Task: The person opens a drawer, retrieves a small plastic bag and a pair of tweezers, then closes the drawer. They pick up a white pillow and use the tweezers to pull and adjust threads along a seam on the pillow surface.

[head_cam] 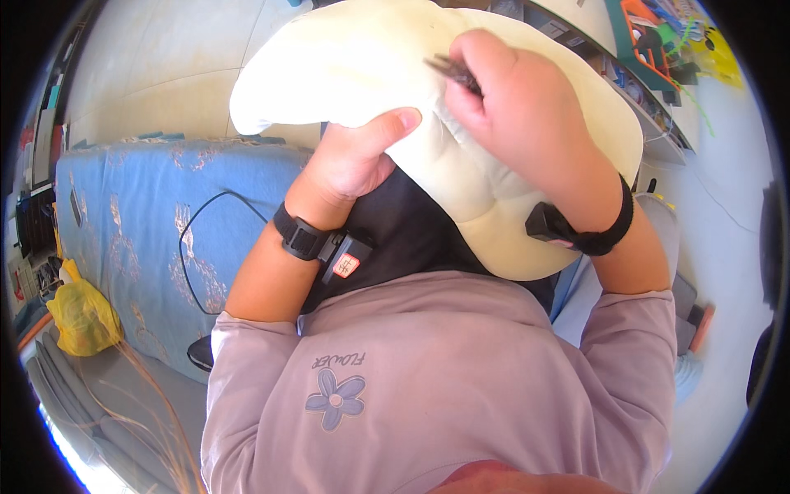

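Note:
A cream padded cushion (pixel 345 62) with stitched, puckered seams lies over my lap. My left hand (pixel 361 151) pinches its near edge, the thumb on top and the fingers tucked underneath out of sight. In my right hand (pixel 521 108) is a small dark pointed tool (pixel 455 71), possibly thread snips; blur hides its exact kind. Its tips point left, above the cushion near the seams, and I cannot tell whether they touch the fabric. A loose thread seems to run by the seam close to my left thumb.
To the left is a sofa seat with a blue patterned cover (pixel 142 222), crossed by a black cable (pixel 182 247). A yellow plastic bag (pixel 86 315) sits beyond. At upper right stand a low shelf unit (pixel 654 133) and an orange-edged bin (pixel 642 43). Both wrists carry strapped black devices.

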